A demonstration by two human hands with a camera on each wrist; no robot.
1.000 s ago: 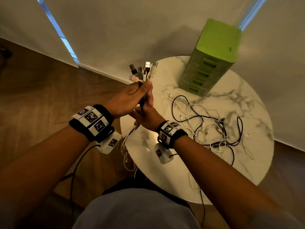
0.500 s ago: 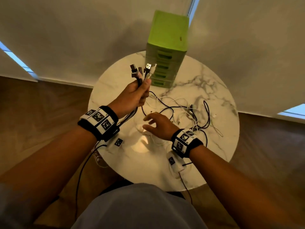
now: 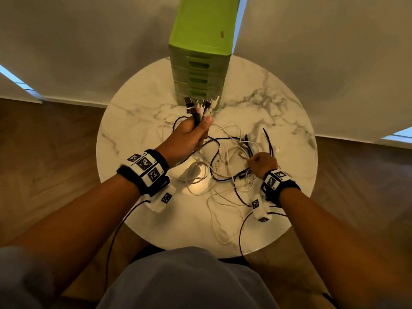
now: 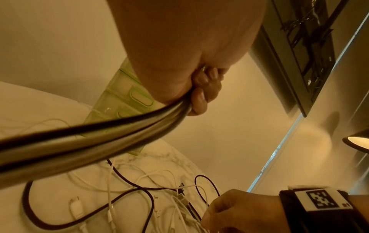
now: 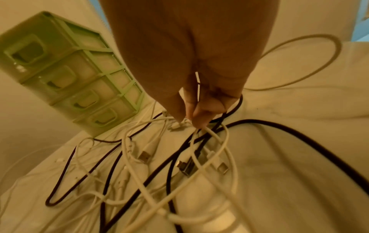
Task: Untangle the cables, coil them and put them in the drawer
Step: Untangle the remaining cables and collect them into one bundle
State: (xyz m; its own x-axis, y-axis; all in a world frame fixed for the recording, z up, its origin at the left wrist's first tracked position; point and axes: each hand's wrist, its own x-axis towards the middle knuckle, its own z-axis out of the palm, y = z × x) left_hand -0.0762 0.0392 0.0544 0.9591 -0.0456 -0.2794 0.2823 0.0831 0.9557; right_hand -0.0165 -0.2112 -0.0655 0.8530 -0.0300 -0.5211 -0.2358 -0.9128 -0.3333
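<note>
My left hand (image 3: pixel 191 137) is raised over the round marble table (image 3: pixel 138 121) and grips a bundle of black and white cables (image 4: pixel 95 138) just below their plugs (image 3: pixel 200 105), which fan out upward. The rest of the cables lie as a loose tangle (image 3: pixel 225 166) on the tabletop. My right hand (image 3: pixel 262 162) is down in the right side of that tangle, thumb and forefinger pinching a white cable (image 5: pixel 209 134) near a small plug. The green drawer unit (image 3: pixel 200 50) stands at the table's far edge, all drawers closed.
White walls rise close behind the table. Wooden floor lies to both sides. Wires from the wrist cameras hang off the table's near edge (image 3: pixel 243 233). A lit lamp shade (image 4: pixel 357 140) shows at the right of the left wrist view.
My right hand has left the bundle and gone down and right into the tangle, where it now pinches a white cable. The left hand still holds the plugs up. My view swung left.
</note>
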